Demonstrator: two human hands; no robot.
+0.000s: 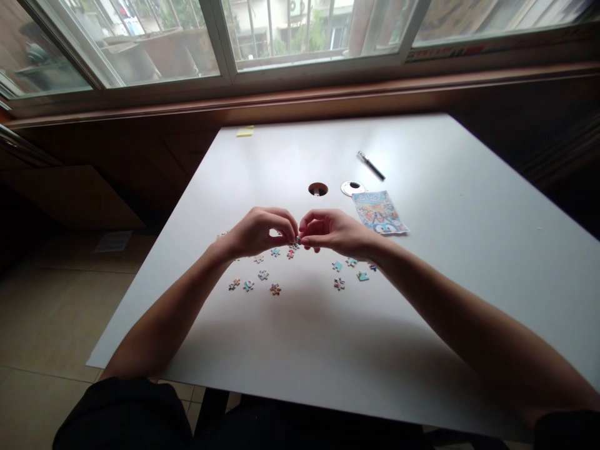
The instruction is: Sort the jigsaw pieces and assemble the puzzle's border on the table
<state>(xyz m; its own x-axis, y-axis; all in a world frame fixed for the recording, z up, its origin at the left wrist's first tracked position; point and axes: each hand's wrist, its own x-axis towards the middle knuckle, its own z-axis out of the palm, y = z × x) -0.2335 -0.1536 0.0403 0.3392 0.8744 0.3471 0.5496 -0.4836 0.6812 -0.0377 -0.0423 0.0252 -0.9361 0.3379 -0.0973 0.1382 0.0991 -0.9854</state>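
White desk (422, 325) mid-area: small puzzle piece (297, 240) is being pinched tight between left hand (260, 231) and right hand (334, 231) fingertips; loose pieces (262, 275) scattered beneath.

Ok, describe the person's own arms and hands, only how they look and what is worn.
Both forearms are bare. The left hand and right hand wear no gloves; no rings, watch or bracelets show. Dark clothing shows only at the bottom edge.

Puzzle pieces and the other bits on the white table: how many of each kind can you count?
Loose puzzle pieces: about 13, some partly hidden by the hands
Printed picture card: 1
Pen: 1
Round grommet cover: 1
Yellow sticky note: 1
Total: about 17
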